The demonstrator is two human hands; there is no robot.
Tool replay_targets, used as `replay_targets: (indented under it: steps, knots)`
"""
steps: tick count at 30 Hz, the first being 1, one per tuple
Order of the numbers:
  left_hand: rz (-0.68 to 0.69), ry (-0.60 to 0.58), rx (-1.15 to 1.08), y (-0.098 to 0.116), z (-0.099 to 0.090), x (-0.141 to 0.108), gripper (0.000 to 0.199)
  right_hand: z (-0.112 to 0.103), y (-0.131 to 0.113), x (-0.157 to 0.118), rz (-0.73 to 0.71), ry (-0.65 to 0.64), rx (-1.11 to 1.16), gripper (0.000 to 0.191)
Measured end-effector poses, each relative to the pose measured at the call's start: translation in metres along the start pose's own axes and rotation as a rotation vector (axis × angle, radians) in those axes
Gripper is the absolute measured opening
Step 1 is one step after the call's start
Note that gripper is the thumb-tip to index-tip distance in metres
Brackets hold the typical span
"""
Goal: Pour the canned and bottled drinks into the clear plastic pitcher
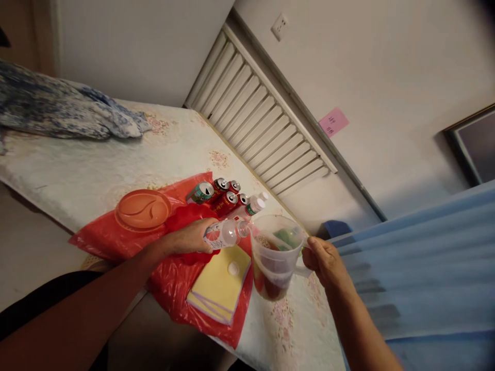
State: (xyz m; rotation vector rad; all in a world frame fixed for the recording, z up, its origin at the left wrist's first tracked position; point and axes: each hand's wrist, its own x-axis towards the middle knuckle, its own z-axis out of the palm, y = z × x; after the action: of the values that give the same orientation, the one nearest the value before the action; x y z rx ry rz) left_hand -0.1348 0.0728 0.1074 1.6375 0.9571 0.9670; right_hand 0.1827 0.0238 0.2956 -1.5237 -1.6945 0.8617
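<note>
Both hands are occupied and held apart from each other. A clear bottle (pixel 228 233) is gripped by the left hand (pixel 195 238), its fingers closed around the labelled body. The bottle is tilted nearly onto its side, with its uncapped mouth at the rim of a clear jug (pixel 275 265). Whether liquid is passing from it cannot be told. The jug is grasped at its handle by the right hand (pixel 327 262); brown liquid (pixel 273 291) is contained in it. Contact between the jug's base and the counter (pixel 135 154) cannot be confirmed.

A red plastic sheet (pixel 170 291) is spread on the counter. On it are noted an orange dish (pixel 143 208) and a folded yellow cloth (pixel 216 288), on which a white cap (pixel 233 268) is seen. Beyond the left hand, a green can (pixel 201 192) and several red cans (pixel 225 203) are grouped upright, beside capped bottles (pixel 256 204). Patterned fabric (pixel 69 108) is laid across the far left of the counter. A blue curtain (pixel 417 268) is hung at the right.
</note>
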Motion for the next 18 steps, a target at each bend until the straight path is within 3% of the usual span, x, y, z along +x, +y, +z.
replay_targets:
  steps: [8,13,18]
  knots:
    - [-0.04,0.08,-0.054,0.005,-0.003,0.0,0.056,0.023,0.008,-0.003,-0.031,0.14,0.37,0.057]
    - [0.022,0.248,-0.073,0.006,-0.01,0.001,0.059,0.052,-0.001,0.0,-0.117,0.237,0.588,0.051]
    - [0.02,0.493,-0.046,0.006,-0.019,-0.001,0.072,0.086,-0.003,0.01,-0.139,0.297,0.717,0.044]
